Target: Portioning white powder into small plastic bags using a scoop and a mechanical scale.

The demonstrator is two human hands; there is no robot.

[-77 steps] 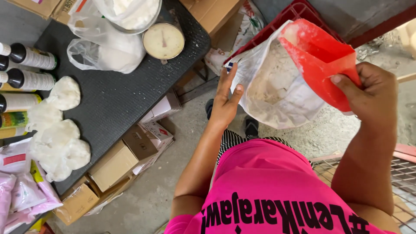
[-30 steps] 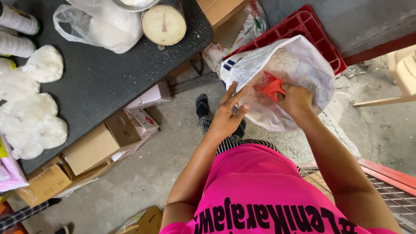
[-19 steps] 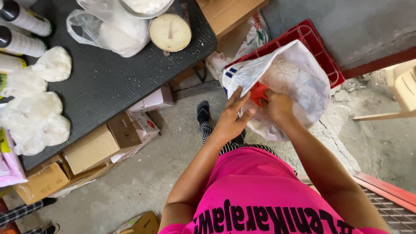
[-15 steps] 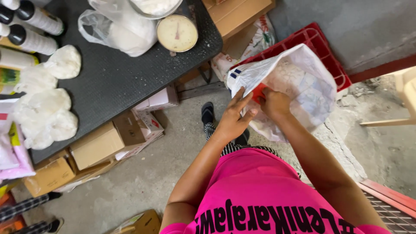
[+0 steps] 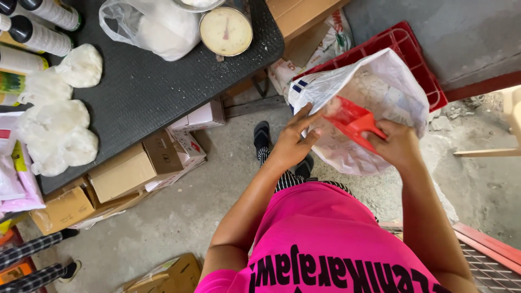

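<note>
A large white plastic sack (image 5: pixel 380 81) holding pale powder stands in a red crate (image 5: pixel 418 54) in front of me. My right hand (image 5: pixel 399 144) grips the handle of a red plastic scoop (image 5: pixel 350 119), whose bowl is inside the sack's mouth. My left hand (image 5: pixel 296 138) pinches the sack's near rim and holds it apart. To my left a black table (image 5: pixel 157 92) carries a round dial scale (image 5: pixel 226 31), a clear bag of white powder (image 5: pixel 154 27) and several small tied bags of white powder (image 5: pixel 59 130).
Dark-capped bottles (image 5: pixel 38 32) line the table's far left. Cardboard boxes (image 5: pixel 122 173) sit under the table on the concrete floor. Another person's striped legs (image 5: pixel 32 266) show at the lower left. A metal grate (image 5: pixel 488 260) lies at the lower right.
Earlier my right hand held the scoop up outside, against the sack. It has since gone down into the sack's mouth, while my left hand kept hold of the rim.
</note>
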